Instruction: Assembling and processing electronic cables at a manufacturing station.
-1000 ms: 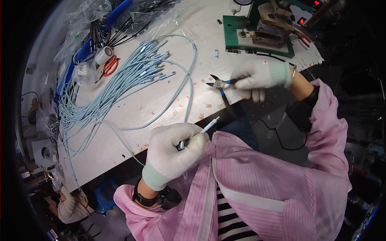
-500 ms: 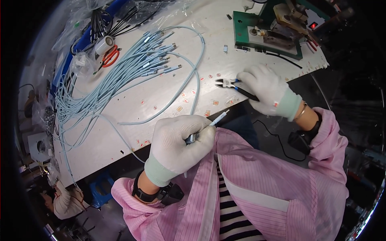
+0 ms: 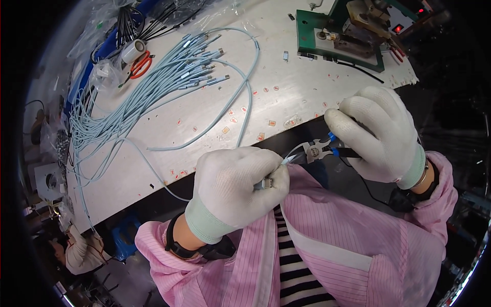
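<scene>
The left hand is closed round a light-blue cable, its end poking out toward 2 o'clock, where the right hand grips cutting pliers. From the left hand, a cable bundle covers the table toward 10 o'clock, orange-handled scissors lie at 11, and a green-based press stands at 1, cut off above. The left fist hides most of its cable; whether the blades touch it is unclear.
</scene>
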The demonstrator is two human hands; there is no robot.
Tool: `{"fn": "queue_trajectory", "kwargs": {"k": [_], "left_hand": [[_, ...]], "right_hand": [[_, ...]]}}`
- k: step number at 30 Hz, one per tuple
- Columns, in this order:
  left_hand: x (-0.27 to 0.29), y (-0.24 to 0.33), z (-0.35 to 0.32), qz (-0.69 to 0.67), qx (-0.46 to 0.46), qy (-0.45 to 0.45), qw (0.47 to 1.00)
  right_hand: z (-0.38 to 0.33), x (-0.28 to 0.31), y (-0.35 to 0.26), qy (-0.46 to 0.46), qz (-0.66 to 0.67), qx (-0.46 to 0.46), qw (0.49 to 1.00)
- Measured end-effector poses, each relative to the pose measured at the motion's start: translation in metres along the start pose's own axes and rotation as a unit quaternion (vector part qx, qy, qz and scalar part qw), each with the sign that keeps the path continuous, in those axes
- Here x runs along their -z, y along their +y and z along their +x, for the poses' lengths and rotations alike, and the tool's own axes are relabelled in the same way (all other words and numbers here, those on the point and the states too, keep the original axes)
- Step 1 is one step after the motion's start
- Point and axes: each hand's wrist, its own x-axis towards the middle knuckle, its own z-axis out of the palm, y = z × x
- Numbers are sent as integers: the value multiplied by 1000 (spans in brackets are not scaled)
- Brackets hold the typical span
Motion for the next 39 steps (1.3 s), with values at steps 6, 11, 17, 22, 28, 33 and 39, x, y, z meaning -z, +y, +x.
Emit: {"fn": "queue_trajectory", "kwargs": {"k": [6, 11, 17, 22, 28, 33, 39], "left_hand": [[-1, 0, -2, 10, -8, -5, 1000], [-1, 0, -2, 9, -14, -14, 1000], [-2, 0, -1, -1, -18, -20, 1000], [-2, 0, 1, -9, -28, -26, 999], [-3, 1, 0, -25, -23, -31, 999], [-4, -1, 1, -32, -26, -32, 999], [-5, -2, 2, -62, -14, -32, 997]], "right_hand": [[1, 2, 0, -14, 14, 4, 1000], [0, 3, 3, -37, 19, 14, 999], [0, 0, 6, -28, 26, 30, 999], [-1, 1, 7, -28, 36, 30, 999], [-2, 5, 7, -67, 51, 28, 996], [-5, 5, 7, -87, 63, 18, 994], [-10, 5, 7, -106, 87, 3, 991]]}}
